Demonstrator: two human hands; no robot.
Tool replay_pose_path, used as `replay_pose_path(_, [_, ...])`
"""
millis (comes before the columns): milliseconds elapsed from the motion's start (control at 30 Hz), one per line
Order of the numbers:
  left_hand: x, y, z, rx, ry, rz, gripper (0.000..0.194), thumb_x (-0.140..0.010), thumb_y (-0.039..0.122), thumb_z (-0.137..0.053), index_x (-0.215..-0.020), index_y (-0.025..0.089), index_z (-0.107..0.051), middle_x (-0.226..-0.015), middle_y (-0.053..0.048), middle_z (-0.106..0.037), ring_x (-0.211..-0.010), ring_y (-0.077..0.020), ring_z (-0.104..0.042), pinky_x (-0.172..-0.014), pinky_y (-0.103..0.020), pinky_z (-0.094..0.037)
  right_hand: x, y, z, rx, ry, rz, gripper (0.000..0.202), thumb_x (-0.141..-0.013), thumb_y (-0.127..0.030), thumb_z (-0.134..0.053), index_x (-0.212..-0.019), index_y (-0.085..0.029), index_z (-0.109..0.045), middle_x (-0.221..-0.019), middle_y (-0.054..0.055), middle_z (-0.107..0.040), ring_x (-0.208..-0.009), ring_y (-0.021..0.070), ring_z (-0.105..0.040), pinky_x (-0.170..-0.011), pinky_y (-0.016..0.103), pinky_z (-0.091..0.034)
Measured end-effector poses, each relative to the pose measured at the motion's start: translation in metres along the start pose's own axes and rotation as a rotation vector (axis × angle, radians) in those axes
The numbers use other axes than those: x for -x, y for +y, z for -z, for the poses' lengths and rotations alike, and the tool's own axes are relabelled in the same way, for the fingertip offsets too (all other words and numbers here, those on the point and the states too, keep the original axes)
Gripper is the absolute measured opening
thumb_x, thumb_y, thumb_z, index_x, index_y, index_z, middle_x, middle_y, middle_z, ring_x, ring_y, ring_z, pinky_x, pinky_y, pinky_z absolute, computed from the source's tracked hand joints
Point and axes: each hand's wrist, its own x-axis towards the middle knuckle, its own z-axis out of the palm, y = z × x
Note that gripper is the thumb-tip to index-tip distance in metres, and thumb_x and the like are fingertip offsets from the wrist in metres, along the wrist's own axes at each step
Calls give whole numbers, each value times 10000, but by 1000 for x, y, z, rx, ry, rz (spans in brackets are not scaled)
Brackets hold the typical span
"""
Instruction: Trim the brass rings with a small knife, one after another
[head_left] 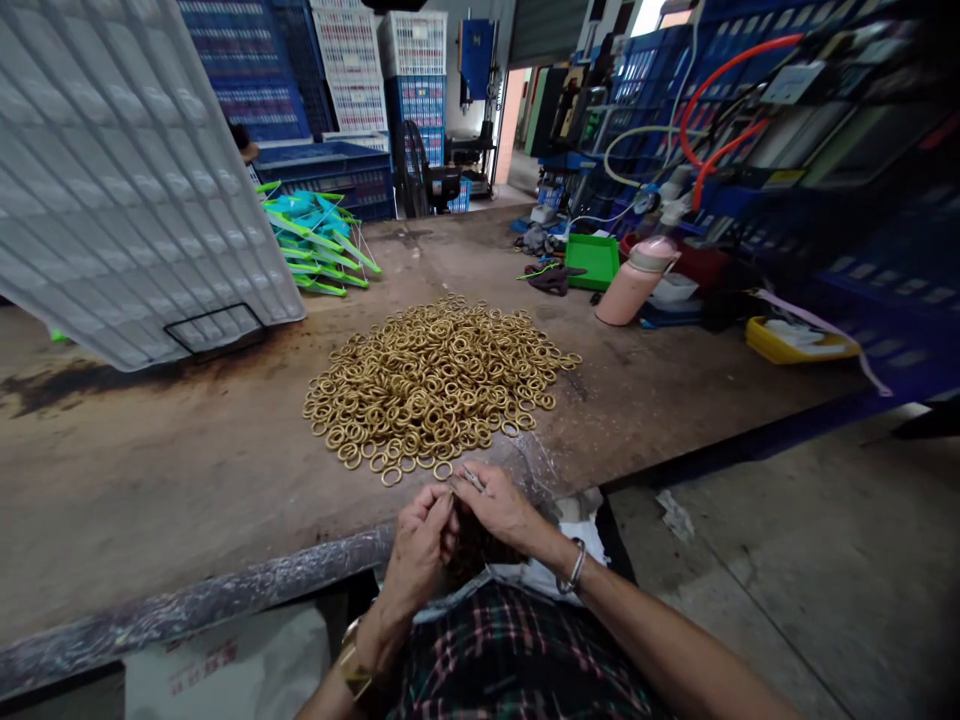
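A wide heap of brass-coloured rings lies on the brown worktable, with several loose ones along its near side. Just in front of it, over the table's near edge, my two hands work close together. My left hand is closed in a pinch, thumb against the fingers; what it grips is mostly hidden, perhaps one of the rings. My right hand is closed around a small, slim metal tool, whose exact kind I cannot make out. Its fingertips nearly meet those of my left hand.
A white ribbed plastic crate stands tilted at the left. Behind it are green-and-turquoise pieces. Toward the right are a green tray, a pink bottle and a yellow tray. A white sack sits below the table.
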Motion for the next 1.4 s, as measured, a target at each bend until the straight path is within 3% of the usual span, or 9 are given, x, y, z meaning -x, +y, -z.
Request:
replay_pose_path(200, [3, 5, -3, 147, -36, 44, 361, -672, 502, -646, -727, 183, -488, -554, 70, -481, -392, -29, -345, -380, -160, -214, -1, 5, 2, -17, 15, -12, 228, -838, -278, -400, -665, -172, -502, -602, -26, -511, -587, 101, -451, -569, 210, -343])
replay_pose_path(400, [3, 2, -3, 88, 1, -17, 360, -702, 518, -619, -717, 182, -489, -558, 66, -482, -403, -34, -354, -376, -160, -230, 9, 11, 5, 369, -54, 144, 132, -773, -132, -415, -711, -188, -518, -593, -25, -508, -548, 104, -431, -543, 217, -277])
replay_pose_path(567, [0, -6, 2, 8, 3, -79, 335, -763, 512, -557, -731, 184, -494, -540, 64, -483, -394, -37, -341, -389, -166, -260, 14, 9, 2, 553, -72, 208, 169, -698, -72, -428, -762, -189, -533, -655, -3, -564, -585, 120, -458, -563, 234, -260])
replay_pose_path(767, [1, -2, -1, -61, 64, -89, 377, -712, 550, -585, -698, 184, -497, -491, 65, -475, -383, -48, -350, -379, -168, -267, 13, 10, -1, 667, -116, 185, 216, -710, -82, -411, -847, -184, -545, -742, 26, -627, -639, 141, -524, -581, 251, -271])
replay_pose_path(867, [7, 1, -5, -62, 105, -95, 409, -680, 577, -599, -663, 185, -485, -494, 63, -481, -385, -47, -354, -374, -166, -267, 11, 11, -1, 763, -132, 113, 253, -723, -98, -420, -931, -166, -547, -789, 49, -649, -666, 153, -556, -583, 259, -276])
replay_pose_path(967, [16, 3, -8, -45, 64, -89, 398, -695, 554, -606, -640, 178, -485, -490, 66, -462, -387, -40, -351, -376, -162, -271, 4, 11, 5, 863, -107, -5, 270, -765, -111, -397, -986, -152, -547, -822, 71, -660, -698, 165, -577, -583, 261, -284])
replay_pose_path(1133, [21, 5, -7, 199, -18, -11, 357, -711, 501, -627, -679, 168, -504, -591, 37, -536, -412, -41, -392, -368, -164, -296, -6, 11, 9, 892, -3, -65, 229, -825, -145, -387, -1000, -175, -532, -879, 59, -667, -758, 159, -594, -619, 249, -314])
replay_pose_path(1300, [13, 6, 5, 452, 33, 74, 329, -680, 424, -690, -717, 147, -515, -741, -22, -622, -499, -61, -494, -381, -157, -321, -10, 5, -11, 892, 90, -37, 182, -872, -311, -434, -1009, -206, -490, -1005, 48, -643, -836, 188, -609, -639, 267, -341])
replay_pose_path(1400, [10, 8, 14, 550, 19, 107, 275, -679, 340, -709, -799, 168, -531, -713, -6, -626, -516, -72, -517, -396, -150, -337, -13, 0, -20, 934, 60, -76, 183, -865, -288, -444, -1021, -198, -477, -980, 64, -645, -824, 200, -615, -640, 276, -349])
